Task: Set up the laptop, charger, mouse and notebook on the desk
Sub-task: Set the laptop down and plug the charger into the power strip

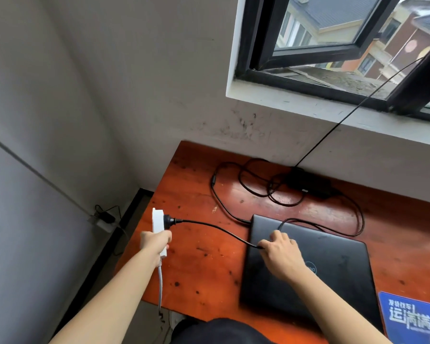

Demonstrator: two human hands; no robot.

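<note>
Sitting on the red desk (pixel 209 259), the shut laptop (pixel 333 271) lies near the charger (pixel 308 182) by the wall. The left hand (pixel 155 242) wraps its fingers round the white strip (pixel 157 220) by the desk's edge. The right hand (pixel 281 253) fingers pinch the black cord (pixel 216 227) over the laptop. Hold the strip firm and check the plug (pixel 169 221) is all the way in.

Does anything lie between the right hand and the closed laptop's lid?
Yes. The black charger cable crosses the lid of the laptop at its far left corner, and the right hand holds it there. Its plug sits in the white power strip in the left hand. Nothing else visible lies on the lid.
</note>
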